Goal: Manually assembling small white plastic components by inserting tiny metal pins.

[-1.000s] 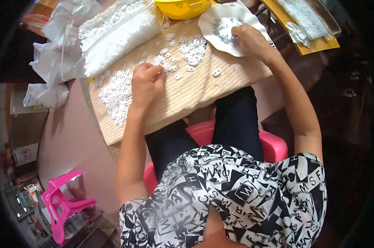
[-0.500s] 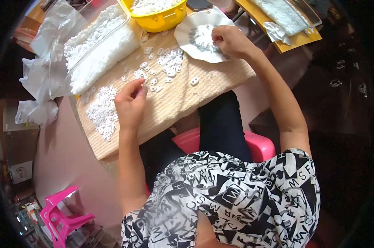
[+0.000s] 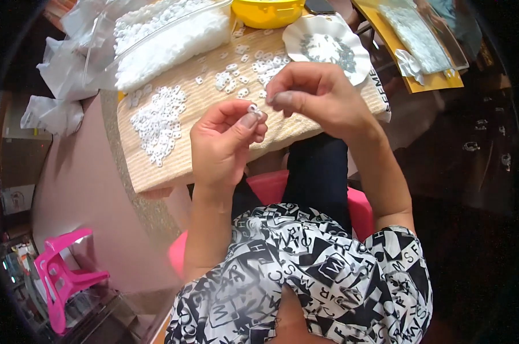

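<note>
My left hand [image 3: 220, 140] pinches a small white plastic piece [image 3: 253, 109] between thumb and fingertips, above the near part of a striped beige cloth [image 3: 130, 169]. Close beside it, my right hand [image 3: 327, 100] has thumb and fingers pressed together; whatever is between them is too small to make out. Past the hands lies a wavy-rimmed white plate [image 3: 294, 39] with tiny white and grey parts in it. Left of my left hand spreads a pile of white two-holed pieces [image 3: 158, 121]. More loose white pieces [image 3: 229, 80] lie scattered beyond both hands.
At the far left stands a clear bin [image 3: 182, 54] full of white pieces, with crumpled plastic bags [image 3: 59, 114] beside it. A yellow basket [image 3: 268, 14] and a dark phone [image 3: 320, 6] are at the back. A pink stool [image 3: 61, 275] stands lower left.
My right hand has come from the plate back toward my left hand. The left hand has lifted away from the scattered pieces, now showing a white piece in its pinch. The view has shifted.
</note>
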Demonstrator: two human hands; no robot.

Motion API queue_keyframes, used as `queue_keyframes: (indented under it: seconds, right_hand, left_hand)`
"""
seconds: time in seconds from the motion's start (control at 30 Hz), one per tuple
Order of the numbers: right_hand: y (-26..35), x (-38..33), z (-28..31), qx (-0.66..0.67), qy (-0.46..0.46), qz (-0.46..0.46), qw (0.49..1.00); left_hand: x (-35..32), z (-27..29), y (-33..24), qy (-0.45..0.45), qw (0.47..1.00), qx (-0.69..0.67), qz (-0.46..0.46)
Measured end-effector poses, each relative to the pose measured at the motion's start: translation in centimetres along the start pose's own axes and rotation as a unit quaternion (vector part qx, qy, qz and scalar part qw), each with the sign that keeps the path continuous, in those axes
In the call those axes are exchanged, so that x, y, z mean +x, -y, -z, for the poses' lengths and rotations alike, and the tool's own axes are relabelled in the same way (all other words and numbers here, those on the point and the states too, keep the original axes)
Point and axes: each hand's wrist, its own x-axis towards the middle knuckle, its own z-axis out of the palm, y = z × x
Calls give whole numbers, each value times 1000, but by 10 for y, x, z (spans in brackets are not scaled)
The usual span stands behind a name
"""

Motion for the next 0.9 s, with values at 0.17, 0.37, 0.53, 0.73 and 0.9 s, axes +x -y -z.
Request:
queue_keyframes:
  seconds: [0.17, 0.37, 0.53, 0.73, 0.9]
  right_hand:
    - [1, -4, -22, 14, 16, -13, 1000]
    - [-4, -6, -31, -2, 7, 13, 1000]
    - [-4, -8, -34, -22, 4, -4, 1000]
    - [-1, -12, -36, -116, 28, 0, 993]
    - [-2, -11, -38, -198, -2, 68, 978]
  left_hand:
    - [-20, -1, -7, -12, 1000, 10, -25]
    - [-29, 3, -8, -23, 998, 44, -29]
    - [-31, 5, -5, -17, 998, 53, -36]
    - [-34, 5, -5, -42, 991, 116, -51]
    - [-35, 1, -5, -59, 977, 188, -79]
